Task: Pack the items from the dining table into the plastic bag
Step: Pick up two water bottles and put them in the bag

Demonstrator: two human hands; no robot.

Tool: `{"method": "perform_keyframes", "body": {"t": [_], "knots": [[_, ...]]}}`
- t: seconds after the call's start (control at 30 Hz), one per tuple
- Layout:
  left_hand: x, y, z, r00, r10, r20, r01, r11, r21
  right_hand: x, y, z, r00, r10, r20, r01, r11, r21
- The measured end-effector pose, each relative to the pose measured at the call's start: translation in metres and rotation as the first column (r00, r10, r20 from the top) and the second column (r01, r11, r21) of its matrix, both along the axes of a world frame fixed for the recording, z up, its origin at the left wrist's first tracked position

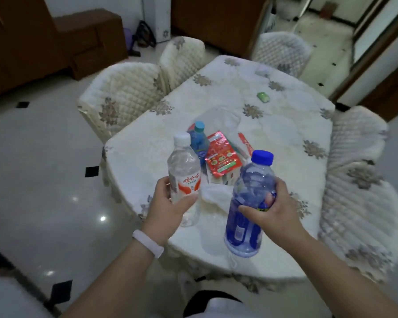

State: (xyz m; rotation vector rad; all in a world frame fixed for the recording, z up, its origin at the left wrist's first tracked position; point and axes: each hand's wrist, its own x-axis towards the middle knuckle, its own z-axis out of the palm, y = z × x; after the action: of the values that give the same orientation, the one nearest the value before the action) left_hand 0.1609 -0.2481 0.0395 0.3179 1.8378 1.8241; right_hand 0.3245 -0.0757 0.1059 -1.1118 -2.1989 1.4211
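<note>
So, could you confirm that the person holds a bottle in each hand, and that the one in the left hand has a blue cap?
Not quite. In the head view, the clear bottle in the left hand has a white cap; the blue cap is on the blue bottle in the right hand. The rest holds.

1. Your left hand (170,200) holds the left bottle (184,166) over the near left edge of the table (285,143).
2. Your right hand (269,203) holds the right bottle (251,203) beside it, over the near edge.
3. Behind and between them, a third bottle (199,141) sits on the table, with packets (221,157) just to its right.
4. The plastic bag (218,118) lies under or around these; you cannot tell which.
5. A small pack (263,97) lies well behind.
6. Chairs (122,92) stand around the table.
</note>
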Motion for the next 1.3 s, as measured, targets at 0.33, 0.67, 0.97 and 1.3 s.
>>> {"method": "perform_keyframes", "body": {"t": [0.33, 0.67, 0.97, 1.3], "knots": [[-0.042, 0.120, -0.004, 0.986, -0.142, -0.084, 0.133, 0.986, -0.105, -0.002, 0.069, 0.001, 0.963, -0.238, -0.126, 0.235, 0.971, -0.037], [-0.058, 0.182, -0.030, 0.984, -0.148, -0.103, 0.101, 0.926, -0.365, -0.011, 0.134, 0.016, 0.941, -0.284, -0.183, 0.277, 0.959, -0.066], [-0.067, 0.194, -0.061, 0.950, -0.233, -0.205, 0.080, 0.822, -0.564, -0.055, 0.171, 0.024, 0.934, -0.268, -0.235, 0.273, 0.962, -0.009], [-0.067, 0.159, -0.090, 0.751, -0.432, -0.498, 0.051, 0.791, -0.609, -0.113, 0.196, 0.000, 0.993, -0.064, -0.095, 0.076, 0.988, 0.134]]}}
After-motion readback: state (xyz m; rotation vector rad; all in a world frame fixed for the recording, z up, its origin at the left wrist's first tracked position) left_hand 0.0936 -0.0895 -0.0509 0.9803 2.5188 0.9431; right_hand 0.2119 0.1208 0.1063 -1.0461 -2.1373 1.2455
